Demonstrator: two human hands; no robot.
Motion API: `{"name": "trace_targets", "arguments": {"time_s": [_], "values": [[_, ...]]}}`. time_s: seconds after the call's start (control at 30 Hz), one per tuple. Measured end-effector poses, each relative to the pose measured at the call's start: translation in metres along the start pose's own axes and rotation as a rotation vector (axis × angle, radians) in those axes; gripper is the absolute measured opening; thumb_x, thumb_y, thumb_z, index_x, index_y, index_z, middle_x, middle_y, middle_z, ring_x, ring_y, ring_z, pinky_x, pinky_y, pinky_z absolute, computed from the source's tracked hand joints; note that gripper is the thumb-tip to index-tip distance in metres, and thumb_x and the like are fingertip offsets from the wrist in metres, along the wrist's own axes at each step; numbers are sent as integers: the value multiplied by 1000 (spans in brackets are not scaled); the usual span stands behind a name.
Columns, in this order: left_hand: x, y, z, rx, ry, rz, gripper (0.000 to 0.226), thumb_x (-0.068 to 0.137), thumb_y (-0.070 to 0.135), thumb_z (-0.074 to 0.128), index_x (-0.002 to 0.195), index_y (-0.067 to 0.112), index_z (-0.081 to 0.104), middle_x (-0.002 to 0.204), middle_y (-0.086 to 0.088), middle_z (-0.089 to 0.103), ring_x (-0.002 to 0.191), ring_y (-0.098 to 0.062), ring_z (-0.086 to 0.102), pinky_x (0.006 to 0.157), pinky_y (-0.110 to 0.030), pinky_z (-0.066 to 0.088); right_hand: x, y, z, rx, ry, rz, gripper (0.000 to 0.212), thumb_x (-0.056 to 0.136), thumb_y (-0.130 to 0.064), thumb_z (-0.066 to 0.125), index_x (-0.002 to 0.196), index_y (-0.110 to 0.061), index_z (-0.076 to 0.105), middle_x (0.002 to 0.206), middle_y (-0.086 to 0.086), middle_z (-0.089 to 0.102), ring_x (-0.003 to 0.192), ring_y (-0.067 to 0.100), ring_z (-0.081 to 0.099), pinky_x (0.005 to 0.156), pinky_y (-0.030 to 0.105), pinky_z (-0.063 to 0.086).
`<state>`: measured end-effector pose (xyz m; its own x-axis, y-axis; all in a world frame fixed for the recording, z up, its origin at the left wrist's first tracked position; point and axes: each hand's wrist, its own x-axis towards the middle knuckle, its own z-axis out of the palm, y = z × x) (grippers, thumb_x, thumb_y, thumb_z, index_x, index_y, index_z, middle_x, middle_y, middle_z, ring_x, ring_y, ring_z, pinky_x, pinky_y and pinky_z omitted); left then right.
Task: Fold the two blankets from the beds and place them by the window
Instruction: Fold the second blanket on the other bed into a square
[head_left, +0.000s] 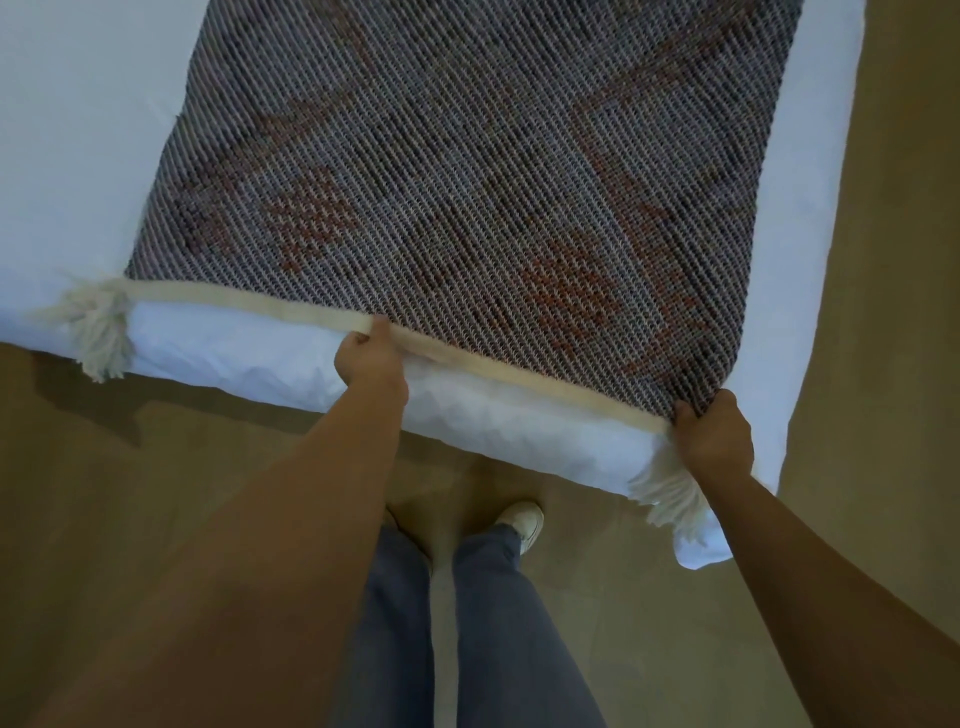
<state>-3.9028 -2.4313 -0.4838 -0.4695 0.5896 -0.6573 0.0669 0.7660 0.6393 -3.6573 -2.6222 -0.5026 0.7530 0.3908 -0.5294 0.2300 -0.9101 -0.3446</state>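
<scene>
The woven blanket (467, 182) lies flat on the white bed (52, 156). The left hand (371, 358) pinches its cream hem (249, 304) midway. The right hand (714, 434) curls its fingers round the corner, tassel (670, 493) just below them, probably to lift that edge evenly for folding.

Shows a blanket (467, 156) woven in fine diagonal ribs of dark grey-blue and off-white, broken by rust-red diamonds and long slanting rust-red streaks. Edges it along the near side with a plain cream band (249, 304) and pale cream-white tassels (101, 332) at both corners. Sets all this against a plain white bed sheet (78, 130) with a faint bluish cast, a flat tan-brown floor (130, 493) with no pattern, plain slate-blue trousers (498, 623) and a white shoe (524, 519).
</scene>
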Motion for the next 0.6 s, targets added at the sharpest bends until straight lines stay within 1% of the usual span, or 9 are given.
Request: {"name": "trace_targets", "arguments": {"time_s": [0.1,0.2,0.27,0.3,0.37,0.47,0.5,0.57,0.6], "values": [[-2,-12,-1,19,-58,-11,36,89,32,61,103,-1,59,82,-6,56,78,-20,49,84,-37,49,0,-1,-1,-3,-11,5,35,92,-23,50,114,4,44,111,28,57,103,44,54,83,48,43],[-9,-13,4,-17,-164,-60,22,86,27,65,77,9,57,69,-3,54,60,-13,49,67,-29,48,-1,-2,-1,-6,-11,1,35,92,-23,50,114,4,44,110,28,57,102,44,54,82,47,43],[-13,-11,8,-92,-210,-116,15,86,20,66,85,7,61,69,-1,55,59,-10,50,58,-23,48,-1,-2,-1,-4,-11,0,35,92,-22,50,114,4,44,110,28,57,102,44,54,82,47,43],[-12,-10,7,-108,-213,-113,17,86,17,66,95,3,63,70,-1,56,61,-10,53,59,-22,49,-1,-1,-1,-4,-11,-1,35,92,-23,50,114,4,44,110,28,57,102,44,54,81,47,43],[-9,-11,5,-83,-144,-76,29,87,15,65,109,-3,61,78,-6,62,71,-18,59,72,-31,52,-1,0,-1,2,-2,0,35,92,-24,51,113,4,45,109,27,58,101,43,55,80,46,43],[-8,-14,3,28,-75,-43,28,87,20,63,101,-5,61,101,-21,65,85,-29,56,95,-47,47,-1,0,-1,36,2,34,36,91,-24,53,112,4,46,109,27,58,101,42,55,80,44,43],[-10,-15,6,83,-98,-25,31,88,24,62,100,-4,60,102,-22,65,90,-33,58,97,-49,46,-1,-1,-1,64,2,49,36,90,-24,54,112,4,46,109,26,58,101,42,55,80,44,43],[-21,-19,12,307,-162,49,50,88,39,59,113,-5,56,112,-21,63,106,-38,58,96,-43,46,-2,-2,-2,137,28,75,35,88,-22,55,111,4,46,106,24,58,98,39,56,76,40,42],[-29,-20,14,459,-192,146,52,88,44,57,111,-2,58,108,-18,64,105,-36,58,91,-39,46,-4,-3,-2,178,54,76,34,87,-21,56,108,3,46,101,21,57,93,35,56,72,37,40]]}}
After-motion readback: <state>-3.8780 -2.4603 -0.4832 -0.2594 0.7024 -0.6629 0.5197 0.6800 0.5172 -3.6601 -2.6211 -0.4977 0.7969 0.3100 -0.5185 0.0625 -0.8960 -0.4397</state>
